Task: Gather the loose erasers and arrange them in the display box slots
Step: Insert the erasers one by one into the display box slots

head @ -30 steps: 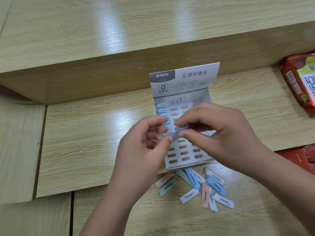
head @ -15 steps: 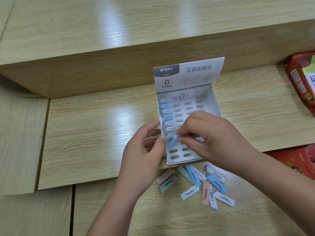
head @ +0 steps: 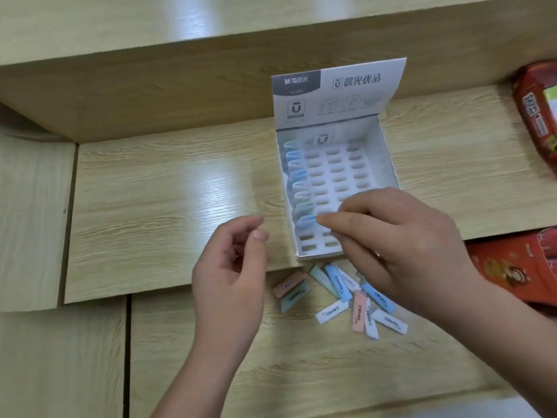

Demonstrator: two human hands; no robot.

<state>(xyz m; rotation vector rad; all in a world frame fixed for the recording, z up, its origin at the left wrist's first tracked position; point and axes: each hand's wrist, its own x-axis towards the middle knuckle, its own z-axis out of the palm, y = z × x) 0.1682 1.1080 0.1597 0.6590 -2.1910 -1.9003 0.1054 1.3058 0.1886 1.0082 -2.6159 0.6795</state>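
The blue eraser stands in the left column of the display box, the nearest of the filled slots. The right hand reaches across with its forefinger stretched out, the tip pressing the eraser's side rather than gripping it. To seat it well, push straight down until it sits level with the row behind. That left column holds blue and white erasers; its two nearest slots and the three columns to the right are empty. The left hand hovers left of the box, fingers loosely curled, holding nothing. The loose erasers lie scattered on the table just near of the box.
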